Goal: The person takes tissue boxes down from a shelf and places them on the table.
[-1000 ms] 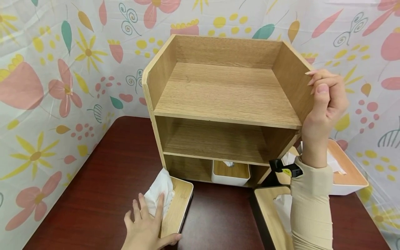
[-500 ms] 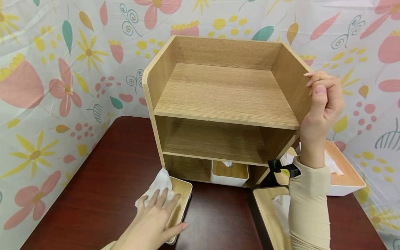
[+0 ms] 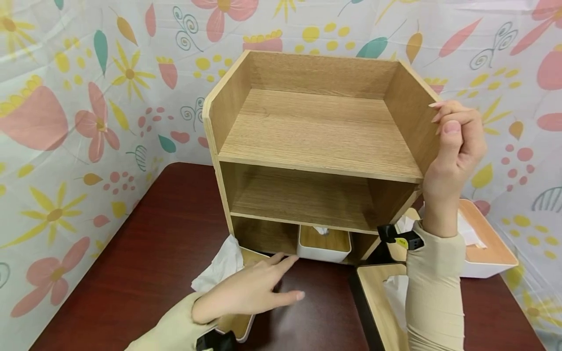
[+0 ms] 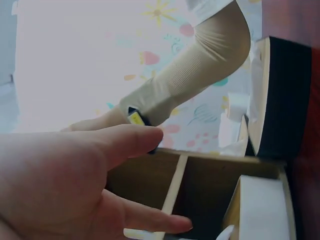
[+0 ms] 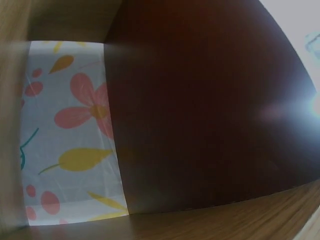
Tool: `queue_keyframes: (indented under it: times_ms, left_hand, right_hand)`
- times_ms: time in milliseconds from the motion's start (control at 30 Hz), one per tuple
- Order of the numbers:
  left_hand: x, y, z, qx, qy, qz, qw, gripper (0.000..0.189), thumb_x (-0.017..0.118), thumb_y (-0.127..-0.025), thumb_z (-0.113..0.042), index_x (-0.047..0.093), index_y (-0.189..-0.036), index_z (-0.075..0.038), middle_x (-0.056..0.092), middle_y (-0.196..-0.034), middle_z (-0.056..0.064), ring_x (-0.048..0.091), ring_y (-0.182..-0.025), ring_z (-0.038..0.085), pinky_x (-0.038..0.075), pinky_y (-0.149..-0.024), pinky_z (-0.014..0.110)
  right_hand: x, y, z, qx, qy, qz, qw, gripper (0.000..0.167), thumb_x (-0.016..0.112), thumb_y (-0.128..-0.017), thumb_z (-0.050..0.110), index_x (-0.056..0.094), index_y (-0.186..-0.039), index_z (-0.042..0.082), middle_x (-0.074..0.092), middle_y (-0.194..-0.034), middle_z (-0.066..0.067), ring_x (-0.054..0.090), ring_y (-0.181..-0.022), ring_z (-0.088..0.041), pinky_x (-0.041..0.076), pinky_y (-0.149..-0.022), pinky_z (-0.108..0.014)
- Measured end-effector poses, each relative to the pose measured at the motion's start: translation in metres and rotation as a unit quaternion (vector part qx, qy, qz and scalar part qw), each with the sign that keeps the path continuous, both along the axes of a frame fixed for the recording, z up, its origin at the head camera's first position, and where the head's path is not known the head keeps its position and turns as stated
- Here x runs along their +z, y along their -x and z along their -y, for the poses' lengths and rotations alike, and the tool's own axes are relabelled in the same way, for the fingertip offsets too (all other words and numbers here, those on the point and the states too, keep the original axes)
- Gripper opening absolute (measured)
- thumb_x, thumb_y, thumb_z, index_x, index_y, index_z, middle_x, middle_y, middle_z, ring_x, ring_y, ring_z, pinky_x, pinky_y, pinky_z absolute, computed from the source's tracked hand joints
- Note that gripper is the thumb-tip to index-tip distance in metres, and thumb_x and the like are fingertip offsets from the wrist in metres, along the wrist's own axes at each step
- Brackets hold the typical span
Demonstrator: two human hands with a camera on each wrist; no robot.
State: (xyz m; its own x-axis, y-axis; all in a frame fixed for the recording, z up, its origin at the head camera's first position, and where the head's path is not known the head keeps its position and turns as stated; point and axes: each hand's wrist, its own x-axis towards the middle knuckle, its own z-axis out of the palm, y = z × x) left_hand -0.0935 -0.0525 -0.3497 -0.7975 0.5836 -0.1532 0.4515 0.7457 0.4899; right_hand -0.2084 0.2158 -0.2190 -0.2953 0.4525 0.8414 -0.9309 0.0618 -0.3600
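My left hand (image 3: pixel 250 287) stretches out, palm down, over a tissue box (image 3: pixel 251 256) with a bamboo-coloured lid and a white tissue (image 3: pixel 221 265) sticking out. Its fingertips point at a small white tissue box (image 3: pixel 324 253), which sits in the bottom compartment of a wooden desktop shelf (image 3: pixel 316 129). In the left wrist view, the thumb and a finger spread in front of the shelf, with the white box to their right. My right hand (image 3: pixel 458 141) has its fingers curled at the top edge of the shelf's right side panel, holding it there.
Right of the shelf stand a dark-sided tissue box (image 3: pixel 373 297) with a wooden lid and a white box with an orange-brown lid (image 3: pixel 491 243). Everything stands on a dark red table (image 3: pixel 175 209). A patterned cloth (image 3: pixel 145 87) hangs close behind.
My left hand has left the tissue on the left box and swung right, toward the white box in the shelf. The right hand stays at the side panel.
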Motion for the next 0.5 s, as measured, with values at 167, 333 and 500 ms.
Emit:
queue_keyframes:
  times_ms: [167,333,500]
  left_hand:
    - [0.003,0.019,-0.023,-0.009,-0.033,0.050,0.9982,0.078,0.049,-0.092,-0.057,0.029,-0.152,-0.011,0.034,-0.154,0.016,0.037,-0.141,0.030,0.035,-0.113,0.051]
    - [-0.005,0.034,-0.044,0.009,-0.026,0.057,0.9980,0.077,0.049,-0.093,-0.054,0.031,-0.151,-0.006,0.038,-0.153,0.014,0.037,-0.141,0.028,0.035,-0.112,0.054]
    - [-0.022,0.045,-0.061,0.057,0.017,-0.005,0.9982,0.077,0.054,-0.091,-0.053,0.033,-0.149,-0.006,0.046,-0.144,0.020,0.046,-0.129,0.041,0.041,-0.099,0.060]
  right_hand:
    - [0.000,0.000,0.000,0.003,-0.001,0.000,1.0000,0.023,0.040,-0.085,-0.004,0.044,-0.063,-0.003,0.050,-0.072,-0.004,0.050,-0.079,-0.023,0.044,-0.094,-0.038]
    - [0.000,-0.001,-0.001,0.002,-0.001,0.002,1.0000,0.023,0.040,-0.085,-0.004,0.044,-0.063,-0.004,0.049,-0.072,-0.004,0.050,-0.078,-0.022,0.044,-0.094,-0.038]
    - [0.000,0.000,-0.001,0.002,-0.002,0.001,1.0000,0.023,0.041,-0.085,-0.004,0.044,-0.063,-0.004,0.050,-0.072,-0.004,0.050,-0.078,-0.022,0.044,-0.094,-0.038]
